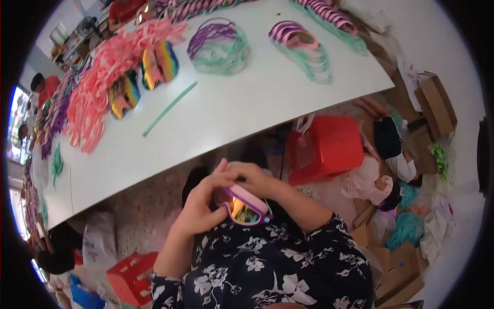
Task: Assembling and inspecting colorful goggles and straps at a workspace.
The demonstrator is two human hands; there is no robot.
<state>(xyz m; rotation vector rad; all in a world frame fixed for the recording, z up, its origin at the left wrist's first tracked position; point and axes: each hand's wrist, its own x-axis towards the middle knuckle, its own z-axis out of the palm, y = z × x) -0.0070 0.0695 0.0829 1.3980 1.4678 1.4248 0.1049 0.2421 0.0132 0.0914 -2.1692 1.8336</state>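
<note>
Above my lap I hold a pair of goggles (248, 209) with a purple frame, pink foam padding and a yellow mirrored lens. My left hand (203, 201) is closed round one end, its thumb at the lens edge and its fingers over the top. Across from it my right hand (253, 177) bends over the goggles' far side, its fingers meeting those of the left. Its fingertips are partly hidden. On the white table (206, 126) in front lie two loose rainbow mirrored lenses (159, 64), (124, 94) and a green strip (170, 109).
Pink frames or padding (110, 67) are heaped at the table's left. Purple and green straps (218, 46) lie farther back, beside striped strap bundles (301, 49). A red stool (329, 147) stands right, another (133, 278) lower left. People sit among cardboard boxes (404, 268) at right.
</note>
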